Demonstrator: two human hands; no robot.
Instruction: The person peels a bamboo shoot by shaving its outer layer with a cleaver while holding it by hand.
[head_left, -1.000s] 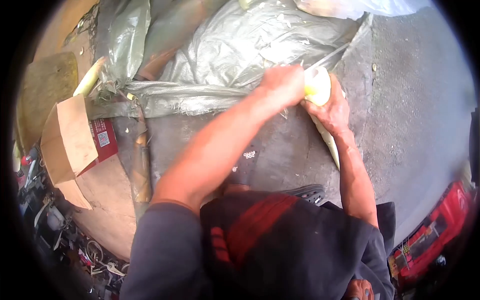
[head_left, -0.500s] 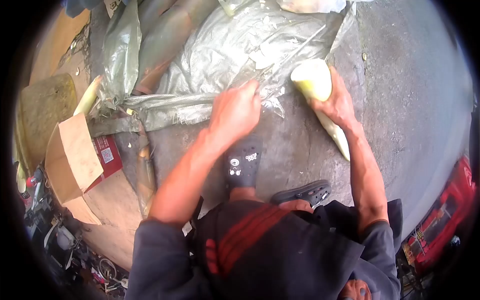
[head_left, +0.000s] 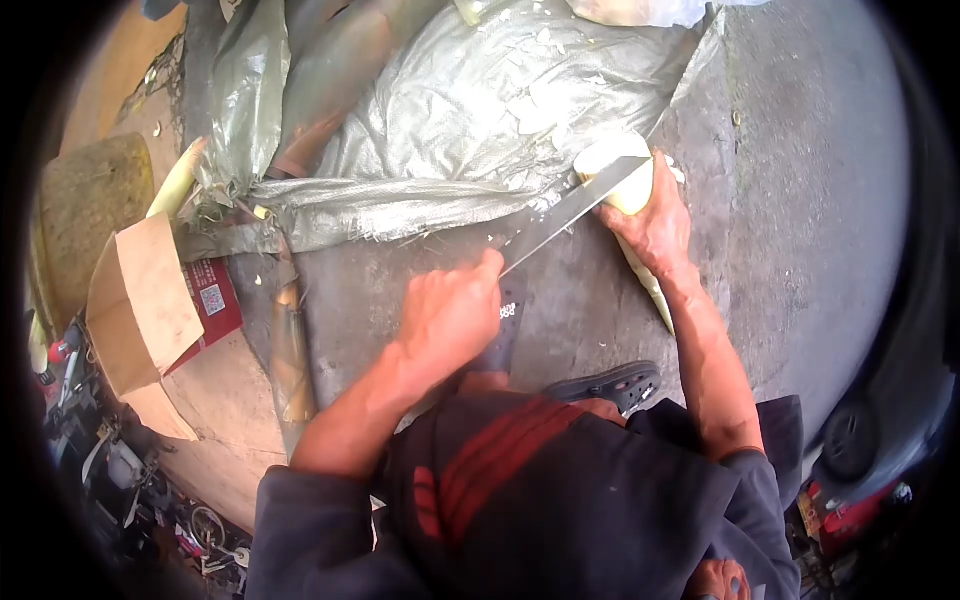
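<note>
My left hand [head_left: 448,312] is closed round the handle end of a long knife [head_left: 552,222]. The blade slants up to the right, and its tip end lies over the pale cut face of a peeled, tapering white shoot [head_left: 610,152]. My right hand [head_left: 662,225] grips the shoot near its thick end, fingers wrapped round its right side. The narrow end points down toward my feet. White shavings [head_left: 530,110] lie on the silvery woven sheet [head_left: 420,130] beyond my hands.
On the left are an open cardboard box [head_left: 150,300], a pale shoot [head_left: 178,180] and a brown-husked shoot [head_left: 290,350]. A clear plastic bag [head_left: 640,10] is at the top. A dark shoe [head_left: 610,385] is below, and a dark vehicle [head_left: 880,420] at the right edge.
My left hand has come back down and left from the shoot, and the knife blade now shows clearly across the cut face. A dark vehicle has appeared at the right edge.
</note>
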